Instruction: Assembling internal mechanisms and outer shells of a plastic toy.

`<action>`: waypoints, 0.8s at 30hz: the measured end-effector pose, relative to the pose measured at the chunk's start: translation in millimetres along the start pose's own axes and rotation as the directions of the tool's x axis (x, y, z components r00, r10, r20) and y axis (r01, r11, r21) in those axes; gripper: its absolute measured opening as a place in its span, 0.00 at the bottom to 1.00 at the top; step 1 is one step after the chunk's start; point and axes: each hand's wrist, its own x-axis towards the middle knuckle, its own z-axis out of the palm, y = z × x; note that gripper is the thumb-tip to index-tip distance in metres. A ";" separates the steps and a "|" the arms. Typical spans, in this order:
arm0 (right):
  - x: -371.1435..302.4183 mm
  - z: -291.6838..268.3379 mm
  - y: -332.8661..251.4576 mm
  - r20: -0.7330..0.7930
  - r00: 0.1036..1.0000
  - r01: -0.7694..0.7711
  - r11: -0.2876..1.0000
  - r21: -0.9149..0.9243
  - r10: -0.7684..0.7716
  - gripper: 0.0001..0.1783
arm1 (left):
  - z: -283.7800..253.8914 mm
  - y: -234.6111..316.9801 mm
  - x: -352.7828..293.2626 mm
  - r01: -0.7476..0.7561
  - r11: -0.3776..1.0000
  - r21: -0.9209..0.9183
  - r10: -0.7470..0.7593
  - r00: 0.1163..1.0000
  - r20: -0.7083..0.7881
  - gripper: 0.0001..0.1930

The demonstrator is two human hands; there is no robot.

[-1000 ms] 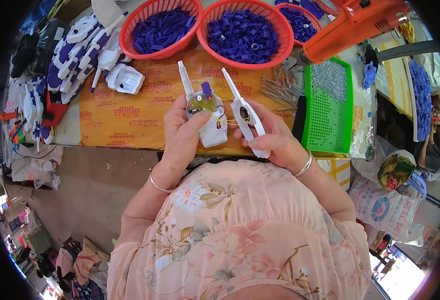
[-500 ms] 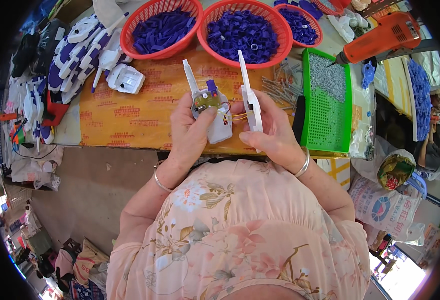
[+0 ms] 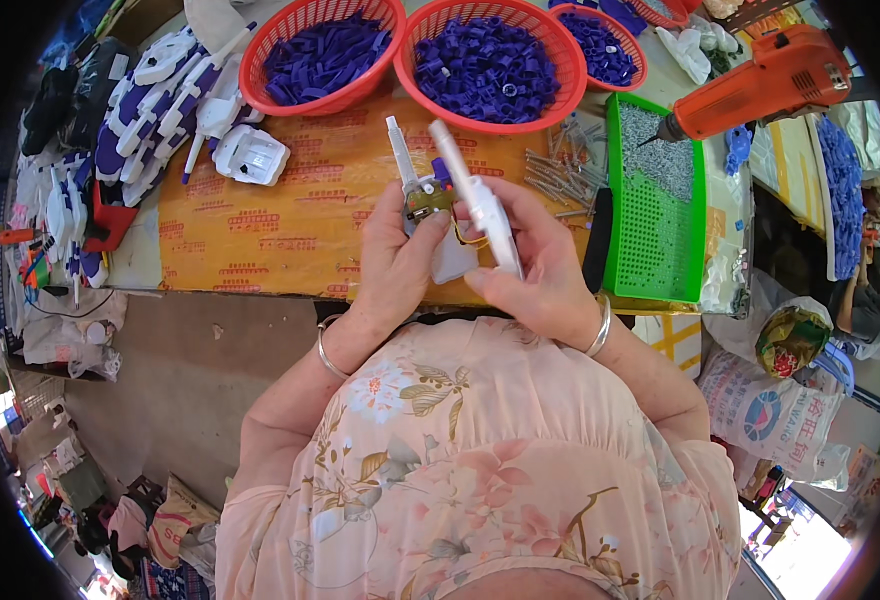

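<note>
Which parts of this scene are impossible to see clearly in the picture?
- Head view: the lower part of the white shell in the left hand is covered by the fingers.
- The small mechanism inside is too small to make out.
- The right hand hides the base of the second white shell.
- The orange power tool tip blends into the green tray.

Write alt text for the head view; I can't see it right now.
A person's left hand holds a white plastic shell with a small motor while the right hand holds a matching white shell half beside it, above an orange-covered table. Red baskets of blue parts, a green tray and an orange drill lie beyond.
</note>
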 end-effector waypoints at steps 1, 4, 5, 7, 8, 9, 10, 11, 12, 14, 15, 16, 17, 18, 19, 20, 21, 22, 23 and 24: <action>0.5 0.1 -2.4 0.000 1.000 0.000 1.000 0.001 0.000 0.38 | -0.5 -1.8 1.8 0.060 0.998 -0.037 -0.060 0.998 0.000 0.11; 5.4 -2.8 -8.0 0.113 0.993 0.061 0.965 -0.256 -0.033 0.37 | -1.1 0.3 1.9 0.136 0.985 -0.109 -0.134 0.991 0.024 0.13; 7.1 -5.5 -6.3 0.112 0.993 0.061 0.965 -0.256 -0.033 0.37 | -0.4 1.7 1.8 0.141 0.978 -0.153 -0.137 0.990 0.035 0.13; 9.3 -10.9 -1.1 0.125 0.991 -0.042 0.996 -0.078 0.051 0.37 | 3.7 4.6 0.3 0.146 0.960 -0.240 -0.140 0.989 0.041 0.12; 9.2 -11.2 -2.8 0.133 0.986 -0.104 0.994 0.019 0.101 0.36 | 3.4 5.1 0.4 0.147 0.959 -0.241 -0.141 0.989 0.041 0.12; 9.1 -11.7 -4.2 0.133 0.986 -0.106 0.994 0.019 0.102 0.36 | 2.9 5.2 1.0 0.175 0.956 -0.237 -0.170 0.985 0.041 0.13; 9.0 -12.3 -5.3 0.138 0.980 -0.154 0.987 0.047 0.146 0.36 | 2.5 5.4 1.3 0.202 0.951 -0.233 -0.198 0.979 0.041 0.13; 9.0 -12.3 -6.0 0.147 0.971 -0.200 0.977 0.075 0.188 0.35 | 2.4 6.2 1.3 0.202 0.951 -0.234 -0.198 0.979 0.039 0.13; 8.9 -11.9 -5.9 0.149 0.971 -0.201 0.977 0.075 0.189 0.35 | 2.9 7.0 1.1 0.188 0.969 -0.158 -0.185 0.982 0.032 0.14; 8.7 -11.2 -5.3 0.144 0.977 -0.176 0.978 0.114 0.159 0.36 | 5.0 9.1 0.7 0.174 0.981 -0.081 -0.172 0.985 0.025 0.15; 8.5 -10.9 -4.7 0.145 0.976 -0.177 0.977 0.114 0.160 0.36 | 7.0 10.3 0.7 0.158 0.983 -0.097 -0.158 0.987 0.003 0.16; 8.2 -10.4 -3.7 0.142 0.980 -0.156 0.982 0.109 0.140 0.36 | 7.8 10.7 0.5 0.142 0.983 -0.113 -0.145 0.989 -0.020 0.17; 8.3 -10.3 -3.0 0.138 0.983 -0.135 0.986 0.103 0.120 0.37 | 7.6 10.5 1.1 0.143 0.983 -0.113 -0.146 0.989 -0.021 0.17; 8.6 -10.0 -2.1 0.138 0.983 -0.135 0.985 0.104 0.121 0.37 | 6.9 9.9 1.6 0.149 0.982 -0.117 -0.151 0.988 -0.009 0.17; 8.8 -9.3 -1.0 0.116 0.988 -0.114 0.988 0.109 0.101 0.37 | 6.1 9.2 2.1 0.156 0.980 -0.122 -0.156 0.988 0.002 0.17; 8.7 -7.8 -0.5 0.095 0.992 -0.090 0.990 0.110 0.079 0.37 | 4.6 8.3 1.9 0.154 0.980 -0.123 -0.155 0.988 0.002 0.17; 8.2 -6.3 0.0 0.095 0.992 -0.089 0.990 0.108 0.078 0.37 | 3.0 6.8 1.7 0.150 0.985 -0.086 -0.150 0.989 0.009 0.19; 7.5 -4.8 0.4 0.049 0.995 -0.087 0.992 0.095 0.082 0.38 | 2.1 5.6 1.4 0.146 0.988 -0.048 -0.145 0.989 0.016 0.21; 8.1 -3.9 0.9 0.004 0.996 -0.087 0.993 0.083 0.087 0.39 | 2.4 4.7 1.9 0.146 0.988 -0.048 -0.145 0.989 0.015 0.21; 9.4 -3.1 0.4 0.005 0.996 -0.087 0.993 0.083 0.087 0.39 | 3.3 4.0 2.5 0.147 0.984 -0.098 -0.148 0.989 -0.002 0.19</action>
